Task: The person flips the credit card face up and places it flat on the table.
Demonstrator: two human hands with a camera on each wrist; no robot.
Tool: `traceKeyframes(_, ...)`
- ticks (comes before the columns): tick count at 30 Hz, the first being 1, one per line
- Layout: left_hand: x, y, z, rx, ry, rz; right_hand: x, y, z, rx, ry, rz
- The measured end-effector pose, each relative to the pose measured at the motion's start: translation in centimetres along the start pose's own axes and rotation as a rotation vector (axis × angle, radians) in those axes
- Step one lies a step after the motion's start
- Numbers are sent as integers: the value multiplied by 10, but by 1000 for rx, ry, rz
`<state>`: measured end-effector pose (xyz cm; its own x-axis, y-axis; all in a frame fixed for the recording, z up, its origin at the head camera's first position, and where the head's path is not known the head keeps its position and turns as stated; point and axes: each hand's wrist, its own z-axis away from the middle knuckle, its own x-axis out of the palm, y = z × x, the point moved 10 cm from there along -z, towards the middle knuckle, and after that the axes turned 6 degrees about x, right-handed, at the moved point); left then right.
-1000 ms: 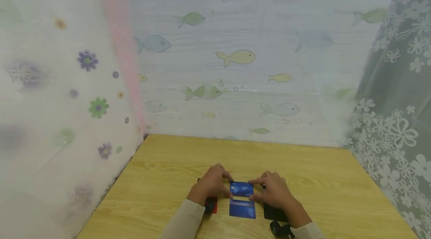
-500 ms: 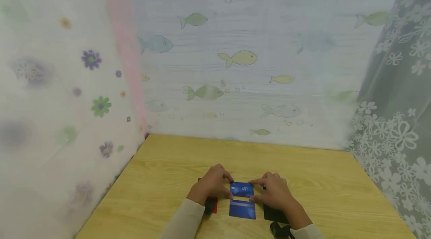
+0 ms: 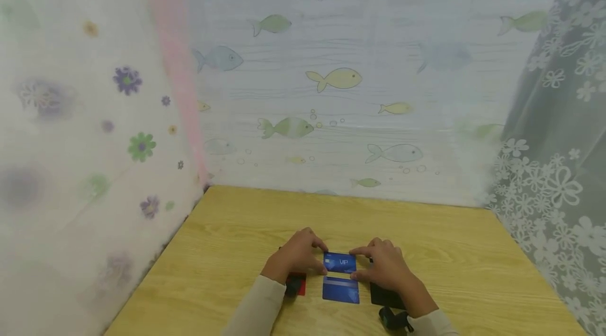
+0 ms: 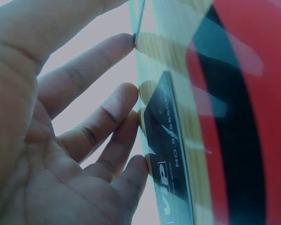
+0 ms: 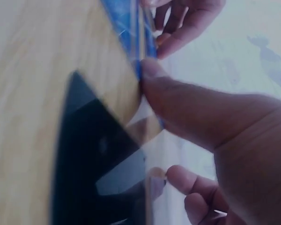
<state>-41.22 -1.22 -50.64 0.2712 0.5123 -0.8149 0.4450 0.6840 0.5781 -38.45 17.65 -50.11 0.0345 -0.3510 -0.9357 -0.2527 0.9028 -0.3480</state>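
A blue card marked VIP (image 3: 339, 262), with a chip at its left, lies face up on the wooden table. My left hand (image 3: 299, 254) holds its left end, index fingertip at the far corner and thumb at the near one. Mirroring this, my right hand (image 3: 385, 267) grips the right end between thumb and index finger. Just below lies a second blue card (image 3: 341, 291), striped side up. Under the left hand, the left wrist view shows a black VIP card (image 4: 167, 150) and a red card with a black stripe (image 4: 210, 93). A black card (image 5: 98, 159) lies beneath my right hand, partly hidden.
The wood-grain table (image 3: 246, 215) reaches back to a fish-print curtain (image 3: 331, 131). A flower-print curtain (image 3: 94, 168) hangs at the left, a grey lace one (image 3: 558, 183) at the right. Dark wrist devices (image 3: 392, 320) sit below the forearms.
The head view has shifted slightly. Both hands keep their places at the ends of the blue VIP card, and its lettering reads more clearly now than a second ago.
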Motion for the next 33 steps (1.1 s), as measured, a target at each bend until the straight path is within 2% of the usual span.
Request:
traceKeyframes(5,2,3,-2,32,-4,-16,-4,0,2,-23,-1,-20)
traceKeyframes(9,7,10,-5,50,4,-50,-11,9,6,-14,24,-27)
traceKeyframes(17,18,35,-15,98,22,-158,-27,34,16,-3,70,-66)
traceKeyframes(26,29,64,-35,92,31,-184,-43,60,24,-9,34,-234)
traceKeyframes(30,37,77,-43,100,25,-226,-50,78,28,40,32,-347)
traceKeyframes(33,41,84,-48,82,25,-227,-53,93,30,81,31,-401)
